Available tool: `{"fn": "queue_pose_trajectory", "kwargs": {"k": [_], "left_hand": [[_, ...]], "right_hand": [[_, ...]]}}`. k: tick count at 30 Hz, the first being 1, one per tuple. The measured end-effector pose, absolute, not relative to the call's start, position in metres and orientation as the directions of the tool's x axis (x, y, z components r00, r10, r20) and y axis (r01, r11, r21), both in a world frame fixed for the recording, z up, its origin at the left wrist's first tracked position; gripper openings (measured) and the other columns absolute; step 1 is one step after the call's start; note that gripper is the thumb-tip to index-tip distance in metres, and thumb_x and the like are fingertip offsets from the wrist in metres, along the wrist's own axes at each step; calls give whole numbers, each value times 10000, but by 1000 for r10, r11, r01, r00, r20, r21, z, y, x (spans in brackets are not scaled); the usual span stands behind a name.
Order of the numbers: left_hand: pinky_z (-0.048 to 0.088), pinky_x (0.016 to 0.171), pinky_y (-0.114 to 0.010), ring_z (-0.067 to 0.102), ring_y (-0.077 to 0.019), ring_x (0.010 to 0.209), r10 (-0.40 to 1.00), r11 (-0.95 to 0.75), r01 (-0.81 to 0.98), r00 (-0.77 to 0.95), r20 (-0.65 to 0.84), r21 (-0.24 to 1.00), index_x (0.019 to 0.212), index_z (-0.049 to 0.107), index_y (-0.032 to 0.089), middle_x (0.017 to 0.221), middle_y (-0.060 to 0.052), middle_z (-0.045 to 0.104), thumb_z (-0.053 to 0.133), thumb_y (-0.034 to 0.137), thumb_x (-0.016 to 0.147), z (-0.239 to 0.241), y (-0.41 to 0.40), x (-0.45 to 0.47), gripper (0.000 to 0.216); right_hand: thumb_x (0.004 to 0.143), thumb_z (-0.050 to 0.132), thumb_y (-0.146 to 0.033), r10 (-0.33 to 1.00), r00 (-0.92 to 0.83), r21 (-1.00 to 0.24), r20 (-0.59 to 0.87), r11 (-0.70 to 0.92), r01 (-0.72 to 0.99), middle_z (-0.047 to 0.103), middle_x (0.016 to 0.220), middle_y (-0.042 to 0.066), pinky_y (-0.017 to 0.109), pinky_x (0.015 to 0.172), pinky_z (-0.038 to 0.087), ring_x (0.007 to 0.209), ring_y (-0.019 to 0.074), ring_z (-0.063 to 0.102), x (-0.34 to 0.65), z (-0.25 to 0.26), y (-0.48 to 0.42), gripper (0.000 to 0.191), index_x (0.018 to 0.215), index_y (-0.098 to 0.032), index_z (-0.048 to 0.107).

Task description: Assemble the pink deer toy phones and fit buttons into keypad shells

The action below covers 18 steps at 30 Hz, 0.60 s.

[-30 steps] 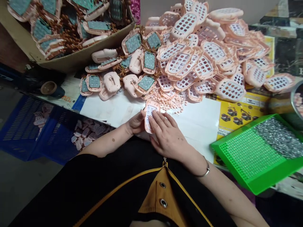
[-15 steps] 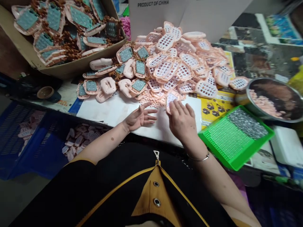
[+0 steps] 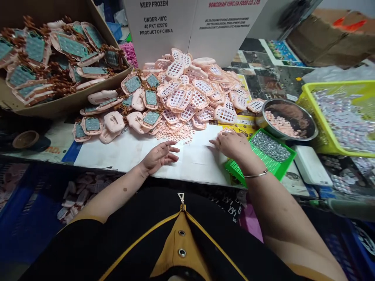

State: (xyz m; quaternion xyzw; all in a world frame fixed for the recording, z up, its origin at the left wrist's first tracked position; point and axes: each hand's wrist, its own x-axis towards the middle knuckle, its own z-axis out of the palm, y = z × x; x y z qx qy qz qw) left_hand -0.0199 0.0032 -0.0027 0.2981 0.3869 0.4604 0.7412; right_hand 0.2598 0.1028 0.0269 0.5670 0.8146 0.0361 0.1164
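My left hand (image 3: 160, 157) is held over the white sheet (image 3: 117, 158), palm turned inward, fingers apart and holding nothing. At the right end of the sheet, my right hand (image 3: 234, 147) has its fingers bent down over a pink plastic cover (image 3: 226, 131), which is mostly hidden beneath them. Beyond my hands lies a heap of pink covers (image 3: 202, 88) with rows of holes. Small loose pink pieces (image 3: 175, 132) are scattered at its foot. To their left are pink casings (image 3: 114, 121), some with green circuit boards (image 3: 150, 97).
A cardboard box (image 3: 108, 82) of board-fitted casings stands at left. On the right are a green tray (image 3: 280, 171) with small metal parts, a steel bowl (image 3: 310, 130) of pink pieces and a yellow basket (image 3: 310, 93). A white carton (image 3: 187, 35) stands behind the heap.
My right hand has moved right with the pink cover, towards the green tray. My left hand stays open over the sheet. The view has swung right, bringing the yellow basket into full sight.
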Motion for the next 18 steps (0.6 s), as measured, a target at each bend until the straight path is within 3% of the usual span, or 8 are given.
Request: {"fn": "queue_pose_trajectory", "kwargs": {"k": [2, 4, 7, 9, 12, 15, 18], "left_hand": [[590, 789, -313, 743, -158, 820, 911, 365, -298, 308, -273, 882, 1209, 638, 201, 1122, -109, 734, 769, 564, 801, -2, 15, -10, 562], [592, 832, -362, 742, -181, 875, 929, 207, -47, 322, -181, 977, 1248, 623, 181, 1143, -141, 734, 631, 541, 914, 0, 30, 2, 491], [504, 1050, -507, 687, -271, 1129, 947, -74, 246, 321, -9, 966, 1153, 689, 178, 1171, -147, 732, 710, 406, 856, 7, 54, 11, 375], [292, 1207, -623, 588, -328, 1304, 941, -252, 421, 319, 118, 871, 1057, 744, 219, 1216, -127, 727, 749, 272, 794, 14, 65, 4, 268], [-5, 1238, -706, 526, -368, 1382, 914, -405, 650, 286, 287, 643, 1022, 773, 287, 1257, -98, 723, 676, 200, 820, 22, 73, -24, 240], [-119, 1206, -720, 476, -402, 1426, 929, -346, 770, 201, 312, 536, 1013, 779, 309, 1322, -86, 698, 675, 234, 822, 26, 75, -58, 230], [-137, 1190, -734, 433, -430, 1449, 944, -293, 862, 192, 267, 414, 993, 782, 292, 1371, -92, 670, 691, 297, 819, 31, 77, -81, 196]], "right_hand": [[1021, 384, -414, 933, -353, 157, -74, 361, 919, 729, 1188, 198, 403, 849, 446, 1059, 303, 657, 243, 31, 120, 424, 1156, -134, 673], [1004, 395, -314, 917, -386, 83, 95, 379, 921, 656, 1344, 212, 408, 883, 446, 1130, 307, 627, 221, 34, 142, 421, 1331, -125, 581], [952, 433, -203, 871, -413, 22, 266, 423, 906, 585, 1447, 220, 459, 1003, 411, 1272, 333, 549, 196, 36, 174, 470, 1398, -105, 540], [962, 403, -192, 867, -425, 32, 259, 432, 901, 660, 1335, 191, 500, 1057, 372, 1236, 327, 562, 190, 37, 190, 383, 1251, -140, 648], [990, 351, -197, 854, -423, 34, 303, 434, 900, 723, 1147, 158, 535, 1081, 341, 1106, 303, 605, 195, 42, 203, 358, 1044, -179, 704], [986, 425, -262, 854, -342, -44, 391, 389, 920, 727, 1038, 161, 502, 987, 398, 984, 287, 624, 206, 50, 211, 277, 992, -169, 687], [943, 511, -253, 892, -126, -226, 434, 244, 943, 698, 881, 136, 403, 784, 423, 806, 228, 596, 212, 61, 216, 169, 882, -162, 640]]}}
